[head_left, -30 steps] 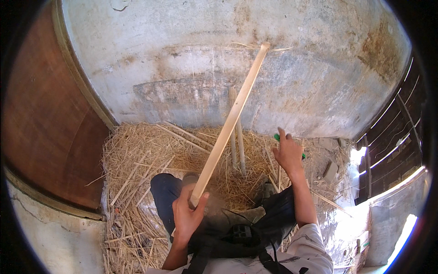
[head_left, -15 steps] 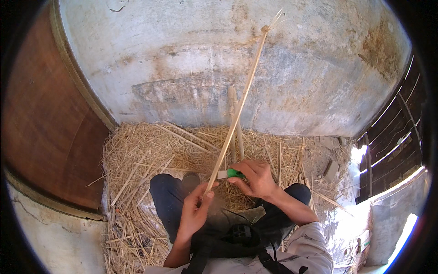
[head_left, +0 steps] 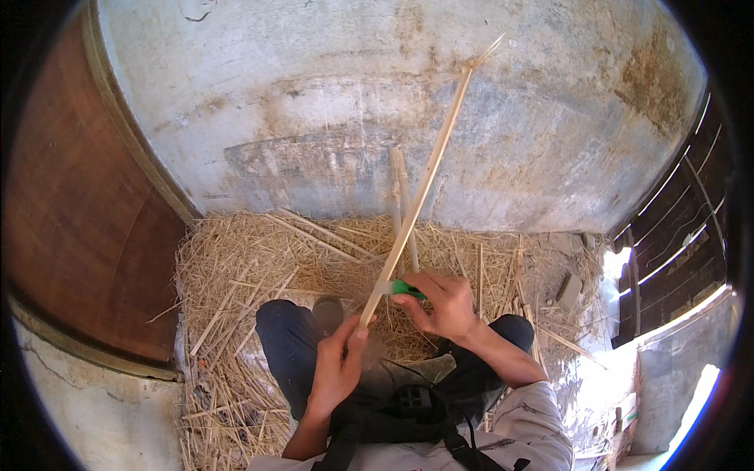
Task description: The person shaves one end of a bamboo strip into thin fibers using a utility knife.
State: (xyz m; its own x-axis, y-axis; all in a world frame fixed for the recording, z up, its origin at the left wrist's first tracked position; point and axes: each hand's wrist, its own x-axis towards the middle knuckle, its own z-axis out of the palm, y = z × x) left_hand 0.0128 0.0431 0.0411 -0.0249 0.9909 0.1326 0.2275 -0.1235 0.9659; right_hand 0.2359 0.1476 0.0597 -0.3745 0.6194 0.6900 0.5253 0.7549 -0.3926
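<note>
A stained grey concrete wall (head_left: pixel 330 133) rises behind a straw-strewn floor (head_left: pixel 236 275); a brown wooden door (head_left: pixel 71 235) stands left, sunlight enters right.

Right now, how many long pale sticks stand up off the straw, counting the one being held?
3: the held stick, gripped by the left hand with the right hand pressing a green-handled tool to it, and two leaning sticks against the wall behind. Others may lie hidden in the straw.

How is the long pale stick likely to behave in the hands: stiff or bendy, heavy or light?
The long pale stick runs straight from the left hand up past the wall with no visible sag, so it is probably fairly stiff. It is thin and splintered at the tip, so likely light and apt to split. The right hand presses a green-handled tool against it.
</note>
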